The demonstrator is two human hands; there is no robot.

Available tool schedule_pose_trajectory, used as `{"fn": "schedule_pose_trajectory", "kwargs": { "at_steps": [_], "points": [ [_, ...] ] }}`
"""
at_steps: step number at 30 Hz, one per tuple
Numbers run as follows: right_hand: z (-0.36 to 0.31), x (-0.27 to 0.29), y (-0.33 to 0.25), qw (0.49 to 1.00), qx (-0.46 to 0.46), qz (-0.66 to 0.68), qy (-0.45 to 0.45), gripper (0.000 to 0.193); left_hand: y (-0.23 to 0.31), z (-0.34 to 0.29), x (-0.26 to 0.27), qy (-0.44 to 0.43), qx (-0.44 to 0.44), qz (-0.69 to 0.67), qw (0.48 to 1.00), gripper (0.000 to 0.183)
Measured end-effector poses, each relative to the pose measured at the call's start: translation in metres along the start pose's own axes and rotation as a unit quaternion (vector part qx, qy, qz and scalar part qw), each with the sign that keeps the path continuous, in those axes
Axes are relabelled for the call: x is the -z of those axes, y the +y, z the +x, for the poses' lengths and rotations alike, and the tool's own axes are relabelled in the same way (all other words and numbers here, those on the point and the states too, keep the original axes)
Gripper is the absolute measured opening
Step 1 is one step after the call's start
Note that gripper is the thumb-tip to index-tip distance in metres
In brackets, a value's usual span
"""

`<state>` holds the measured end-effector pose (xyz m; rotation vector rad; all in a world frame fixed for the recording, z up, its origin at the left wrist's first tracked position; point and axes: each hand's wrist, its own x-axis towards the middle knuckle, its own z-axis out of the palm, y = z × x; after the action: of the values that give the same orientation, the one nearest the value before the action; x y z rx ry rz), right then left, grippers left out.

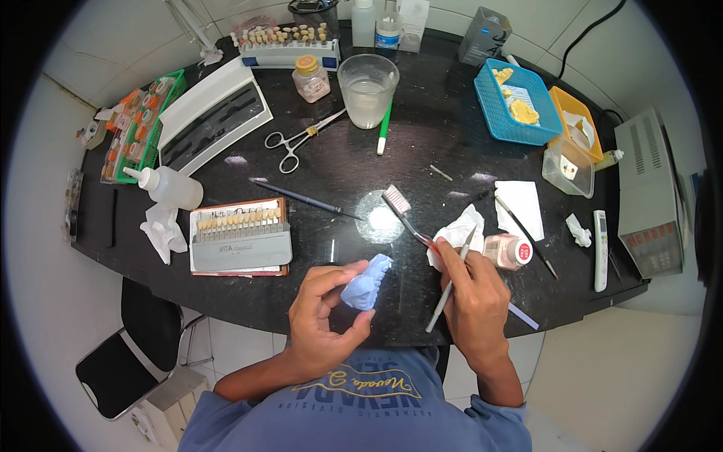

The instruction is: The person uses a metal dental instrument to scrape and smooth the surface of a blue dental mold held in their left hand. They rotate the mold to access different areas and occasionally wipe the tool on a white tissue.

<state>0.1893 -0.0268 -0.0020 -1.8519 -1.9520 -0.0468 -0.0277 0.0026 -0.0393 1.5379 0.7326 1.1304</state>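
Note:
Close in front of me, my left hand (324, 316) pinches a light blue dental cast (365, 285) between thumb and fingers, its row of tooth shapes facing right. My right hand (476, 297) is over the table's front part, closed around a slim grey pen-like tool (440, 305) with a narrow tip. Its fingertips also reach the reddish handle of a toothbrush (407, 215), whose bristle head points up and left. Whether they grip that handle or only touch it, I cannot tell. Beside the right hand lie a crumpled tissue (461, 226) and a small pink-filled bottle (504, 252).
On the black table (331, 169) are a tooth shade guide (239, 237), a squeeze bottle (172, 187), scissor-handled forceps (301, 141), a cup of liquid (367, 90) and a dark brush (307, 200). A blue basket (520, 134) and grey machine (649, 192) stand right.

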Motion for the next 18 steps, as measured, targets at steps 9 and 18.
{"fn": "schedule_pose_trajectory", "kwargs": {
  "at_steps": [9,18],
  "points": [
    [-0.008,0.027,-0.007,0.961,-0.042,0.272,-0.016,0.033,0.003,0.001,0.001,0.017,0.028,0.007,0.999,0.065],
    [-0.026,0.057,0.006,0.96,-0.029,0.223,-0.165,0.043,0.0,-0.001,0.002,0.011,0.003,0.026,1.0,0.063]
  ]
}}
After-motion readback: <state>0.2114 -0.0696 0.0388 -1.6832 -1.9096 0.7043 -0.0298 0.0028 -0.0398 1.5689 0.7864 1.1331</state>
